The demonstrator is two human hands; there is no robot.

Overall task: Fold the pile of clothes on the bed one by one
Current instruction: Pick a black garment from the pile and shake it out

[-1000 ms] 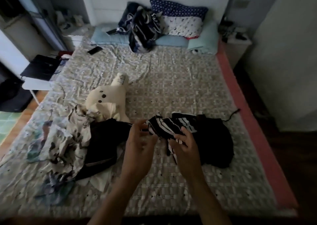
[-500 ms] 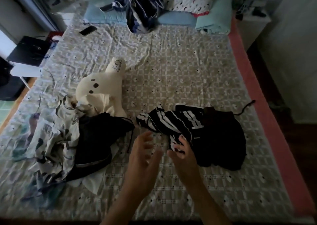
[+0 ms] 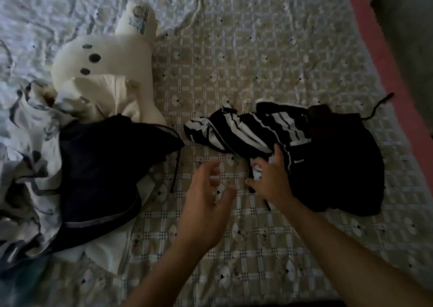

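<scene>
A crumpled black-and-white striped garment (image 3: pixel 246 131) lies on the bed (image 3: pixel 257 49), partly over a black garment (image 3: pixel 339 166) with a drawstring. My right hand (image 3: pixel 271 178) rests on the near edge of the striped garment, fingers spread over the cloth; whether it grips is unclear. My left hand (image 3: pixel 206 201) hovers over the bare sheet just left of it, fingers loosely curved, holding nothing. A pile with a dark navy garment (image 3: pixel 100 166) and a white patterned one (image 3: pixel 28 142) lies at the left.
A cream plush toy (image 3: pixel 105 67) lies behind the left pile. The bed's pink edge (image 3: pixel 384 49) runs down the right side, with dark floor beyond. Checked sheet shows between the two heaps and toward the far side.
The view has dipped and closed in on the clothes. My right hand has reached forward onto the striped garment. My left hand has stayed beside it, over the sheet.
</scene>
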